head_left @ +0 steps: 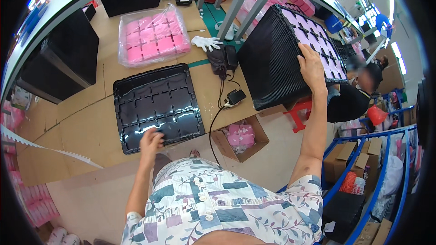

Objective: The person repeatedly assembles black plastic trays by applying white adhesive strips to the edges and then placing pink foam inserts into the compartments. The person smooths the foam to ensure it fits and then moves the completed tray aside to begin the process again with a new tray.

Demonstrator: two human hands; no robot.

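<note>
An empty black plastic tray (156, 93) with moulded compartments lies on the table in front of me. My left hand (151, 144) is over its near edge, fingers loosely bent and apart, with nothing seen in them. To my right stands a tall stack of black trays (272, 63). Its top tray holds pale pink foam pieces (313, 31) in rows. My right hand (312, 68) rests on the near edge of that stack, its fingers stretched along the rim. The underside of this hand is hidden.
Behind the empty tray lies a clear bag of pink foam blocks (154, 36). A white glove (206, 43) and a black adapter (236, 96) with a cable are between tray and stack. A carton (240, 138) stands on the floor. Dark stacks (68, 54) stand left; a person (354, 95) sits right.
</note>
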